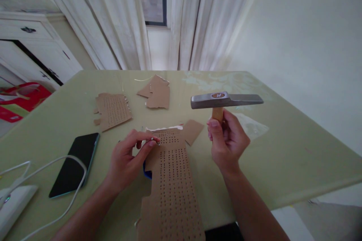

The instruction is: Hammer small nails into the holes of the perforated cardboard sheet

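Observation:
My right hand (pixel 229 139) grips the wooden handle of a hammer (pixel 226 99), raised above the table with its steel head lying crosswise. Thumb and fingers of my left hand (pixel 131 154) pinch a small nail (pixel 155 141) at the left side of a perforated cardboard strip (pixel 175 173). Rows of small holes run along this strip toward me. Its far edge is torn and white. Something blue (pixel 147 173) shows from beneath the strip's left side; most of it is hidden.
Holed cardboard (pixel 114 111) and torn cardboard pieces (pixel 160 96) lie farther back. A smaller cardboard scrap (pixel 193 131) and clear plastic (pixel 253 126) are near the hammer. On the left are a phone (pixel 75 165), a white cable (pixel 76 194) and a power strip (pixel 18 207).

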### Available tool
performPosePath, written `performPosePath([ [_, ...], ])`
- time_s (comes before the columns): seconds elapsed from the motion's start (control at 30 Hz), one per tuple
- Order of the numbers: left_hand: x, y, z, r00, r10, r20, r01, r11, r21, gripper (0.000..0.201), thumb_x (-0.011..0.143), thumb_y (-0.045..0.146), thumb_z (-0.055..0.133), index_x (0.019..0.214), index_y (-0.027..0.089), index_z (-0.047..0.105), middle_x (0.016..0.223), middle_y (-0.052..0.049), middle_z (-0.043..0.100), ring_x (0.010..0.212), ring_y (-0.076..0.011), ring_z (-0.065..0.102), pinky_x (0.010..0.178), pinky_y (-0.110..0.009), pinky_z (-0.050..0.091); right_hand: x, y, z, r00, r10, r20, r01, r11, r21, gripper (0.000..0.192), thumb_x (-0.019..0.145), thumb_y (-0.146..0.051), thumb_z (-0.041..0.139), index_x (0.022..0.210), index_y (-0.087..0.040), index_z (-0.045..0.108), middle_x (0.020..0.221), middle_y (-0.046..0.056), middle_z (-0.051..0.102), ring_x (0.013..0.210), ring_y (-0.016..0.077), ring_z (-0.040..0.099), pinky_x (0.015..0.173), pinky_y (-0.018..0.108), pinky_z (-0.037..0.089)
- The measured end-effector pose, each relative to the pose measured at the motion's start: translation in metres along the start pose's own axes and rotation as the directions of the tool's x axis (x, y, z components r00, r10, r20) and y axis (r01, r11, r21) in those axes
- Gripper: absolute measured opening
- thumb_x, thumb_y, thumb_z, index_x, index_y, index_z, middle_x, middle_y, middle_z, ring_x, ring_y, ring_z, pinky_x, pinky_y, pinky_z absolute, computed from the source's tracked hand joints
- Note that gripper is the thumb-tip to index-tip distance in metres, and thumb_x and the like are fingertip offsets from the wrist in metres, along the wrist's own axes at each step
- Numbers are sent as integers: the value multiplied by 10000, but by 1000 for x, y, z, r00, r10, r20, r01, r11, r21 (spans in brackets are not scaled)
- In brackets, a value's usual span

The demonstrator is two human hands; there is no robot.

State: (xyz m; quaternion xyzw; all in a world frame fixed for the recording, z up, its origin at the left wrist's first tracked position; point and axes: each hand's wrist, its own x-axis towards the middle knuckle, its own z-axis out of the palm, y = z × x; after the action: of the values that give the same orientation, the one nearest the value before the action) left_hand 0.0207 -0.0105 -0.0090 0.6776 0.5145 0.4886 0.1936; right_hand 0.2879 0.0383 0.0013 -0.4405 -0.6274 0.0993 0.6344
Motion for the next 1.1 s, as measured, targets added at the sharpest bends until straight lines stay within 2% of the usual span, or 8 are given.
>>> performPosePath([
  [0.1,1,2,1,1000,-13,11,13,1000,17,127,1018,334,717,1014,287,836,855,10,773,679,-154,589,664,-300,476,-1,0,0,998,47,-34,-46,999,24,340,1038,-425,694,1314,-229,723,860,31,710,686,180,674,573,299,553],
  [0.33,2,1,3,999,-22,28,21,999,26,142,1014,341,712,1004,286,842,869,6,787,678,-157,572,660,-300,461,-1,0,3,996,73,-47,-69,995,67,348,1018,-433,718,1303,-234,740,884,45,734,710,189,692,573,303,559],
  [0.53,2,-1,2,999,-4,35,2,999,32,126,1014,314,716,1006,286,838,875,16,787,682,-149,572,652,-289,453,-1,-1,2,998,55,-31,-53,997,53,328,1029,-411,710,1306,-237,737,916,45,739,718,182,694,582,297,555],
  [0.87,5,7,2,996,88,25,-90,991,100,102,989,285,724,976,280,825,808,17,772,666,-157,566,606,-284,446,-1,-4,4,999,33,4,-33,999,23,298,1037,-415,699,1278,-247,750,852,23,704,693,177,668,576,302,556],
  [1.1,8,8,4,994,84,64,-92,987,136,122,991,323,723,968,261,825,811,-5,789,709,-180,603,683,-322,516,-3,-5,4,998,38,40,-40,998,49,286,1026,-368,723,1291,-269,763,882,26,725,702,173,680,577,291,545],
])
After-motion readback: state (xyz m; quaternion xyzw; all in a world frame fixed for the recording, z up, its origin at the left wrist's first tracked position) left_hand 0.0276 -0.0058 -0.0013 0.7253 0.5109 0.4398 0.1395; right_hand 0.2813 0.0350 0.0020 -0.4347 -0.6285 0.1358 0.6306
